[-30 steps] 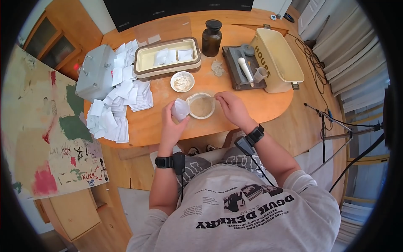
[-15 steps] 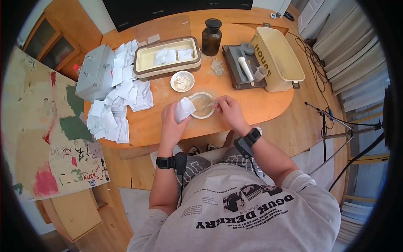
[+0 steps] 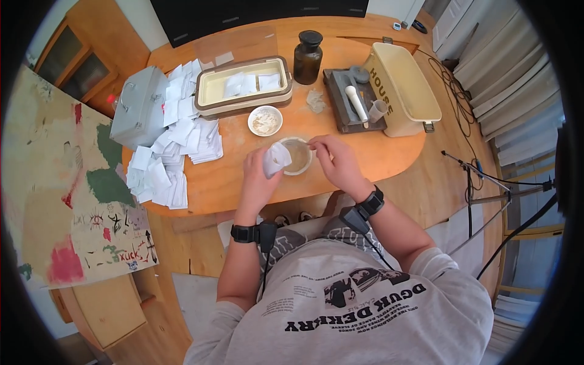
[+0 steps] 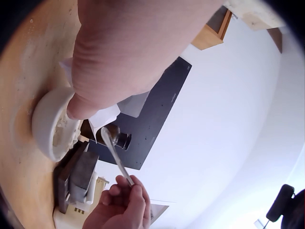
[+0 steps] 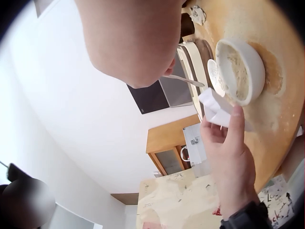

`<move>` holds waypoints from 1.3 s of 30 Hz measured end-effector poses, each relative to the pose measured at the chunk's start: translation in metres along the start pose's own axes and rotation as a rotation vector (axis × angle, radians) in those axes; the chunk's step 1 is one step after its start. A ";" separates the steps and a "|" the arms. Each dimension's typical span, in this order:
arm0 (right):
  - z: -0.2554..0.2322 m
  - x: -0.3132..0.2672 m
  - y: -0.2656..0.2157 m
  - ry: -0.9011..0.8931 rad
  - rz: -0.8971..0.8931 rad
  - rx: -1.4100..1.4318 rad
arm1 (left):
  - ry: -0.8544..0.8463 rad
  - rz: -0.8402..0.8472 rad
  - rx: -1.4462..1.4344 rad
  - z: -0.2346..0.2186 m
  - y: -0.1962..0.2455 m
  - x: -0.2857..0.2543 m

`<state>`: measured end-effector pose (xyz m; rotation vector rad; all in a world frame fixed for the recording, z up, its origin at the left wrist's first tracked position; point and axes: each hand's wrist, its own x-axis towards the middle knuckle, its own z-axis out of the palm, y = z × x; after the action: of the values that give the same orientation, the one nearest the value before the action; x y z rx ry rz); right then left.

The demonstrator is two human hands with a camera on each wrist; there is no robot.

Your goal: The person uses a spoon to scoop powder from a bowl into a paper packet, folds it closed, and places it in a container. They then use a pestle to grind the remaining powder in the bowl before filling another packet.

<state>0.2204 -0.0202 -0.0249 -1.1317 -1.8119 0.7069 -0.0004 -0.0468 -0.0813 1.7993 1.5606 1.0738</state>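
Note:
In the head view the left hand holds a white paper packet, its mouth spread, at the left rim of a white bowl. Pale powdery matter lies in that bowl. The right hand is at the bowl's right side. Between its thumb and fingers the right hand pinches a slim metal spoon, seen in the left wrist view. The spoon's tip is near the packet, above the bowl in the right wrist view.
A smaller bowl of powder stands behind. Many white packets and a metal case lie left. Farther back are a cream tray and dark jar; right, a pestle and cream bin.
The left hand has moved right with the packet, to the bowl's rim. The spoon dipped toward the bowl half a second ago and is now lifted beside the packet.

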 end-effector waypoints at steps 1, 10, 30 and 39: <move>0.000 -0.001 0.003 -0.005 0.001 0.003 | 0.006 -0.007 0.006 0.000 -0.002 -0.002; 0.014 -0.005 0.035 -0.167 -0.008 -0.035 | 0.037 -0.099 -0.078 -0.011 -0.008 -0.004; 0.037 -0.021 0.048 -0.001 0.541 0.219 | 0.033 -0.049 -0.037 -0.011 -0.008 -0.007; 0.017 -0.009 0.043 0.186 0.627 0.581 | 0.013 -0.032 0.009 -0.010 -0.001 -0.002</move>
<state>0.2253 -0.0107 -0.0709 -1.2977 -0.9722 1.3345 -0.0090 -0.0498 -0.0771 1.7711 1.5989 1.0673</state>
